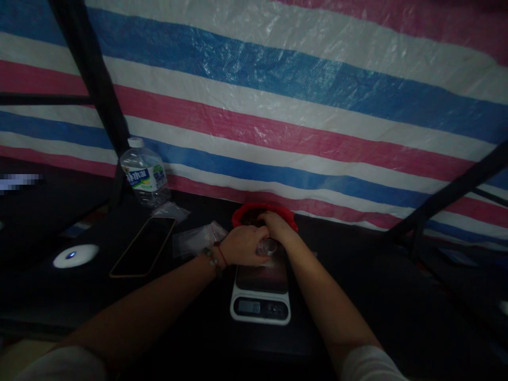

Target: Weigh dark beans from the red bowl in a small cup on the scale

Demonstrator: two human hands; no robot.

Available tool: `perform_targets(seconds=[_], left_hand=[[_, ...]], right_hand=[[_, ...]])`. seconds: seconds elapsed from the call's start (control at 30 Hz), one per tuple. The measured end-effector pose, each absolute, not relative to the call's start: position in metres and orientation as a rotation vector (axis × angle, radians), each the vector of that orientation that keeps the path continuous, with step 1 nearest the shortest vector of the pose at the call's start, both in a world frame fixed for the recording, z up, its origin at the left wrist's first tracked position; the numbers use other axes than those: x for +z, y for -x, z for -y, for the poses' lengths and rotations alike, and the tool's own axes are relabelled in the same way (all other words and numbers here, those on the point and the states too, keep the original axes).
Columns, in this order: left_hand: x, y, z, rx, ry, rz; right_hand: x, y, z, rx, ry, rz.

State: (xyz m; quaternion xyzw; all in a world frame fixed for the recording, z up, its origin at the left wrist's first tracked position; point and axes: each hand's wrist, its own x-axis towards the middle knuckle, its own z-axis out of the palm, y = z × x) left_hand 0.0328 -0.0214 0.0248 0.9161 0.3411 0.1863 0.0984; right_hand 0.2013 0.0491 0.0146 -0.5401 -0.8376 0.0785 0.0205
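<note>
My left hand (244, 244), with a beaded bracelet (211, 259) and a red cord at the wrist, is closed around a small clear round container (269, 246). It holds the container over the dark platform of a white digital scale (260, 318); I cannot tell whether the container touches the platform. The scale's display is lit, its digits hard to read. My right hand (274, 225) reaches past the container into a red scalloped bowl (293, 219) with dark contents (251, 216). Its fingertips are bent down and partly hidden, so their grip does not show.
Left of the scale lie clear plastic bags (194, 239), a dark-screened phone (145, 247) and a white oval device (75, 256). A clear bottle (145, 174) stands behind them. Striped sheeting (301, 132) hangs behind the black table (349, 264), with dark metal poles (85, 69) at the sides.
</note>
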Motion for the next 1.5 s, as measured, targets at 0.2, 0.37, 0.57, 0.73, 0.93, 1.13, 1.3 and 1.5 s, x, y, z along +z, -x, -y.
perform_targets(seconds=[0.2,0.37,0.57,0.73,0.93,1.13,1.3,1.5], left_hand=[[0.024,-0.033,0.018,0.575,-2.746,-1.046],[0.026,-0.031,0.014,0.606,-2.712,-1.019],[0.028,-0.05,0.025,0.551,-2.742,-1.033],[0.029,-0.055,0.031,0.626,-2.766,-1.066],[0.035,-0.03,-0.002,0.823,-2.492,-1.225],[0.019,-0.014,-0.029,0.991,-2.344,-1.349],[0.007,-0.016,-0.029,0.96,-2.298,-1.287],[0.0,-0.016,-0.029,0.889,-2.297,-1.356]], right_hand=[[0.017,-0.199,-0.048,0.253,1.684,2.601],[0.018,-0.201,-0.049,0.278,1.674,2.613],[0.022,-0.195,-0.05,0.263,1.762,2.646],[0.019,-0.19,-0.052,0.239,1.772,2.642],[0.018,-0.197,-0.046,0.209,1.729,2.576],[0.013,-0.207,-0.051,0.206,1.692,2.491],[0.015,-0.213,-0.055,0.247,1.638,2.384],[0.023,-0.208,-0.049,0.333,1.469,2.18]])
